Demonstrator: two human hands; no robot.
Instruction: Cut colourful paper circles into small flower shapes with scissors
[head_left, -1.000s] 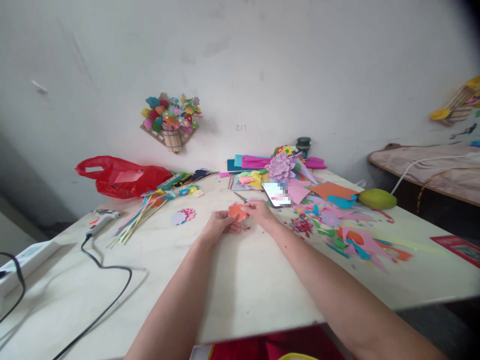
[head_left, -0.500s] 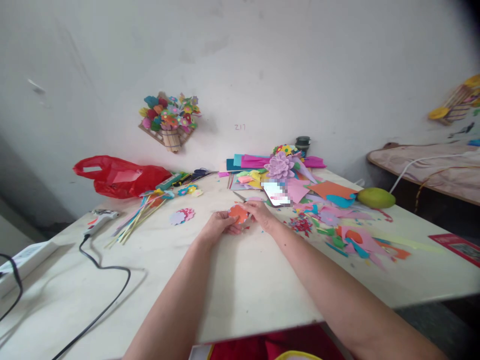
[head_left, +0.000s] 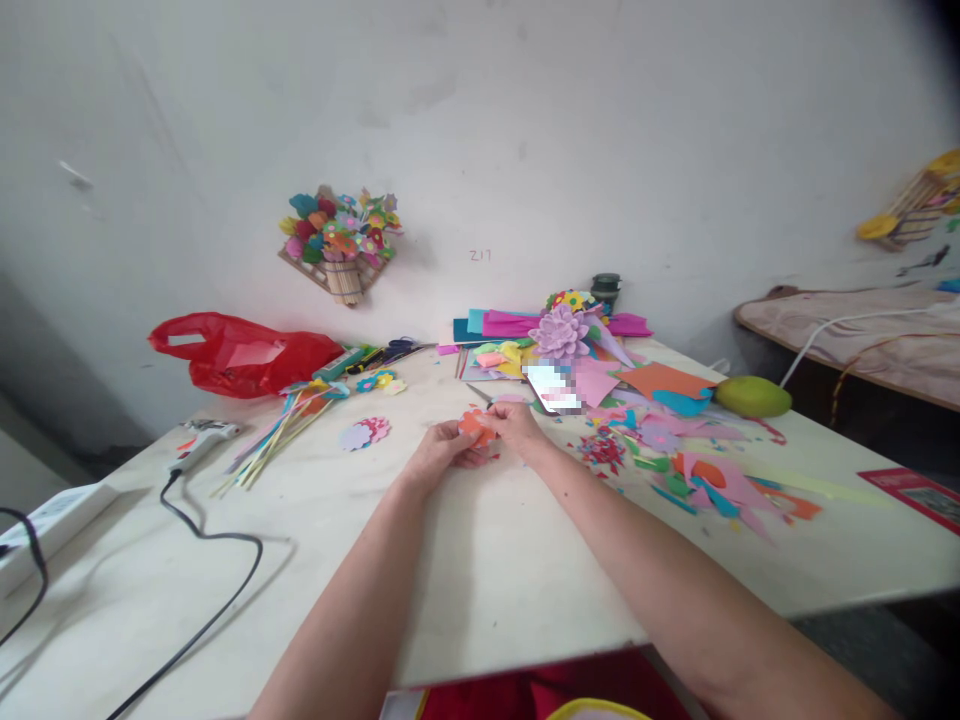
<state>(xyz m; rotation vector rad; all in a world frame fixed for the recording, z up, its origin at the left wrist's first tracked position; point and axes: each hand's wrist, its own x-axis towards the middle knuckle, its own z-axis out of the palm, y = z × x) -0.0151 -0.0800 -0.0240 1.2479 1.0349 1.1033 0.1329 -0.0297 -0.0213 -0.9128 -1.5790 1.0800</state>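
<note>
My left hand (head_left: 444, 452) is closed, its thumb and fingers pinching an orange flower-shaped cutout (head_left: 477, 424) with a scalloped edge. From the other side, my right hand (head_left: 516, 428) presses thumb and fingertips on the cutout's right edge. A pointed dark blade (head_left: 478, 391), like one of scissors, shows just beyond the right fingers; whether that hand touches it I cannot tell. Tiny red and orange scraps lie around the fingertips. Left of my hands is a small pile of lilac and pink scalloped cutouts (head_left: 364, 434).
Coloured scraps (head_left: 720, 475) spread on the right beside a green mango-like fruit (head_left: 753, 396). A phone (head_left: 551, 386) and a lilac flower (head_left: 561, 330) are farther back. Left are a red bag (head_left: 247, 352), thin sticks (head_left: 277, 440), a glue gun (head_left: 201, 446) with its cord, and a power strip (head_left: 52, 530).
My right fingers have shifted slightly left onto the orange cutout, and its edge now looks more deeply notched. My left hand has barely moved.
</note>
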